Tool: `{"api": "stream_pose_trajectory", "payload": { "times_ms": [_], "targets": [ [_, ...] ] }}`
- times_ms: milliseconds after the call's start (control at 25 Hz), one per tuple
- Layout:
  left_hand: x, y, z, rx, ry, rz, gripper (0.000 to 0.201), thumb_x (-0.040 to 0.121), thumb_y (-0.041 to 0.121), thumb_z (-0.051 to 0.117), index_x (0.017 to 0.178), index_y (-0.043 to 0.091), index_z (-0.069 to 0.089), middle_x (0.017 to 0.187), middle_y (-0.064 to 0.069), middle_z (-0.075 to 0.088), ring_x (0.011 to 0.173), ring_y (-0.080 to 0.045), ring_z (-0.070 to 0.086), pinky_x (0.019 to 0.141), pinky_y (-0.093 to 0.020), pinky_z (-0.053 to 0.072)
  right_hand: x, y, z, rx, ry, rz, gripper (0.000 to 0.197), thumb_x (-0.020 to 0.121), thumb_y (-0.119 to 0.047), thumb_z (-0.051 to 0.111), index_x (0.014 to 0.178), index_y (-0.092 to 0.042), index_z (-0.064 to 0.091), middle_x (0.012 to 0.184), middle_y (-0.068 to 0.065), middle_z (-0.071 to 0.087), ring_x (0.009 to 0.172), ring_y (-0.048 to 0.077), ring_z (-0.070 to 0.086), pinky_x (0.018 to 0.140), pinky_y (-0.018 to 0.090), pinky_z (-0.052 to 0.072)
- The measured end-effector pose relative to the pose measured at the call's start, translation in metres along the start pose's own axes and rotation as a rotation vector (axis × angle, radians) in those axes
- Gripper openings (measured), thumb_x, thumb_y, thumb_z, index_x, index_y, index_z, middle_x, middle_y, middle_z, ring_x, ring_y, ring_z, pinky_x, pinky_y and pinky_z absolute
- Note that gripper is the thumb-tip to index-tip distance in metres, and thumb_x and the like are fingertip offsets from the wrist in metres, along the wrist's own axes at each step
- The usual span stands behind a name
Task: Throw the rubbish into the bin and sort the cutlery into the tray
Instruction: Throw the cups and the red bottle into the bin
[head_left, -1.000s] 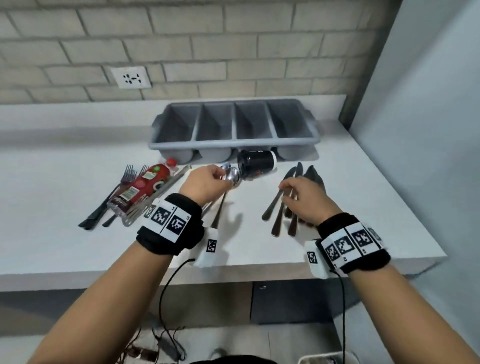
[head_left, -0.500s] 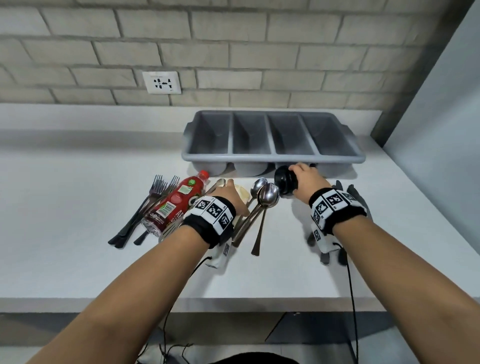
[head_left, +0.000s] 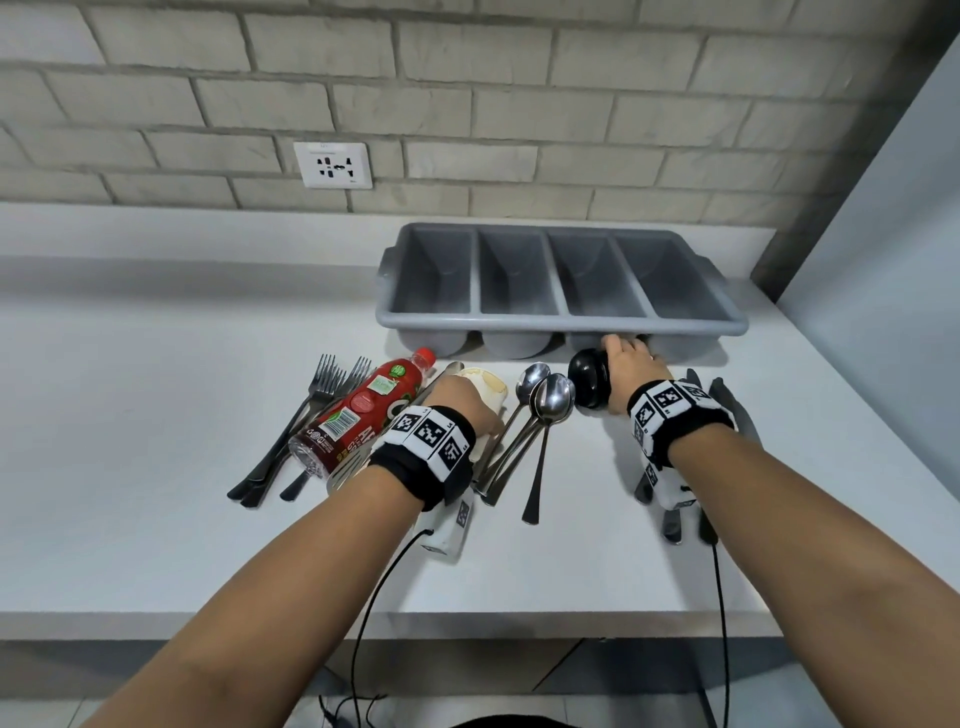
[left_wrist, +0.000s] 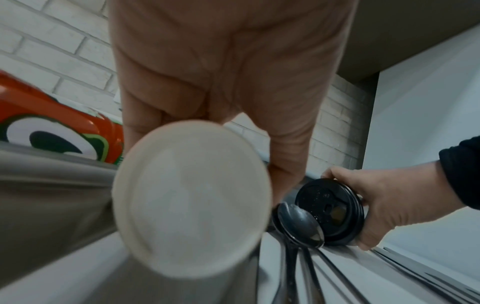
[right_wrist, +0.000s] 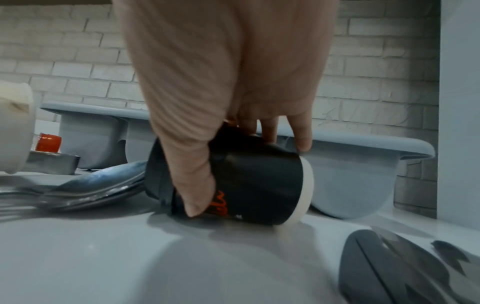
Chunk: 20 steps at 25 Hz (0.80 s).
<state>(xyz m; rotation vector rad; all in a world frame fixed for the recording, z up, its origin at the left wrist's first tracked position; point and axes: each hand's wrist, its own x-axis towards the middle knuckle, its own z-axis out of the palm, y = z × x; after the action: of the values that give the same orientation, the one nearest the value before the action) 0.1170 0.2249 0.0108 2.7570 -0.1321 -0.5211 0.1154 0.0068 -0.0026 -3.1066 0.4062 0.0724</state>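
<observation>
Since earlier, right hand (head_left: 626, 371) left knives, grip now wrapped round black cup (right_wrist: 233, 181) lying by tray (head_left: 561, 327); left hand (head_left: 462, 405) clasps white cup (left_wrist: 191, 197) mid-surface. We lift both level, clear of spoons (head_left: 545, 397).

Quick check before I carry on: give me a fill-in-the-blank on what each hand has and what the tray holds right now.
1. The right hand grips a black cup lying on its ____.
2. The left hand holds a ____ paper cup.
3. The grey tray has ____ compartments, all without cutlery.
4. The spoons lie ____ the two cups.

Missing words: side; white; four; between
</observation>
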Motion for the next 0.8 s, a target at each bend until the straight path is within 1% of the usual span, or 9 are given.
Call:
{"api": "stream_pose_trajectory", "payload": {
  "times_ms": [120,240,320,360,440,520,600,640,800],
  "targets": [
    [-0.005,0.0,0.002,-0.104,0.069,0.02,0.075,0.07,0.036,0.071,0.132,0.006,0.039,0.12,-0.008,0.059,0.108,-0.026,0.058,0.079,-0.03,0.045,-0.005,0.002,-0.003,-0.013,-0.059,0.023,0.078,0.065,-0.019,0.078,0.129,-0.011,0.035,0.134,0.009,0.047,0.127,0.03,0.042,0.104,0.048,0.04],
    [-0.018,0.013,-0.002,-0.15,0.16,0.099,0.062,0.069,0.039,0.066,0.119,0.007,0.047,0.114,-0.002,0.059,0.103,-0.021,0.057,0.082,-0.03,0.045,-0.019,0.007,-0.016,0.055,-0.046,0.079,0.084,0.062,-0.028,0.08,0.131,-0.008,0.036,0.134,0.012,0.041,0.126,0.032,0.042,0.103,0.049,0.041],
    [-0.034,0.032,-0.004,-0.263,0.175,0.168,0.064,0.072,0.035,0.068,0.123,0.004,0.045,0.113,-0.007,0.059,0.107,-0.022,0.057,0.085,-0.031,0.046,-0.035,0.015,-0.028,0.275,0.012,0.121,0.084,0.062,-0.033,0.079,0.131,-0.007,0.037,0.134,0.015,0.042,0.122,0.033,0.047,0.103,0.045,0.044],
    [-0.045,0.044,-0.004,-0.349,0.177,0.198,0.069,0.071,0.033,0.071,0.127,0.004,0.042,0.116,-0.009,0.058,0.11,-0.025,0.056,0.086,-0.031,0.046,-0.048,0.021,-0.034,0.41,0.053,0.147,0.083,0.06,-0.037,0.078,0.129,-0.007,0.041,0.131,0.014,0.048,0.119,0.031,0.051,0.101,0.041,0.046],
    [-0.064,0.066,0.002,-0.52,0.149,0.259,0.071,0.071,0.03,0.073,0.13,0.005,0.04,0.119,-0.009,0.058,0.111,-0.026,0.056,0.082,-0.027,0.043,-0.082,0.035,-0.045,0.674,0.165,0.207,0.072,0.058,-0.044,0.074,0.118,-0.01,0.052,0.113,0.005,0.063,0.105,0.02,0.06,0.089,0.029,0.05],
    [-0.082,0.09,0.021,-0.661,0.044,0.336,0.07,0.071,0.027,0.072,0.131,0.009,0.042,0.118,-0.004,0.058,0.106,-0.022,0.058,0.082,-0.029,0.047,-0.126,0.062,-0.045,0.869,0.258,0.292,0.059,0.065,-0.039,0.074,0.113,-0.011,0.054,0.098,-0.002,0.061,0.091,0.011,0.057,0.077,0.017,0.045],
    [-0.104,0.114,0.048,-0.719,-0.105,0.393,0.069,0.072,0.024,0.071,0.134,0.011,0.042,0.122,-0.004,0.059,0.108,-0.022,0.058,0.09,-0.038,0.052,-0.174,0.096,-0.035,0.992,0.329,0.367,0.055,0.072,-0.03,0.074,0.118,-0.011,0.05,0.098,-0.006,0.057,0.091,0.009,0.054,0.066,0.006,0.042],
    [-0.116,0.126,0.062,-0.699,-0.189,0.422,0.067,0.076,0.021,0.07,0.135,0.012,0.041,0.123,-0.003,0.057,0.108,-0.022,0.057,0.092,-0.038,0.051,-0.199,0.114,-0.026,1.036,0.367,0.407,0.056,0.073,-0.027,0.073,0.12,-0.01,0.048,0.1,-0.006,0.056,0.092,0.008,0.055,0.062,0.001,0.041],
    [-0.156,0.164,0.124,-0.581,-0.454,0.517,0.071,0.08,0.016,0.068,0.142,0.016,0.033,0.118,0.006,0.05,0.106,-0.014,0.052,0.091,-0.028,0.045,-0.284,0.177,0.03,1.154,0.494,0.608,0.066,0.07,-0.023,0.071,0.126,-0.004,0.043,0.106,-0.003,0.057,0.094,0.009,0.056,0.07,-0.004,0.041]
  ]
}}
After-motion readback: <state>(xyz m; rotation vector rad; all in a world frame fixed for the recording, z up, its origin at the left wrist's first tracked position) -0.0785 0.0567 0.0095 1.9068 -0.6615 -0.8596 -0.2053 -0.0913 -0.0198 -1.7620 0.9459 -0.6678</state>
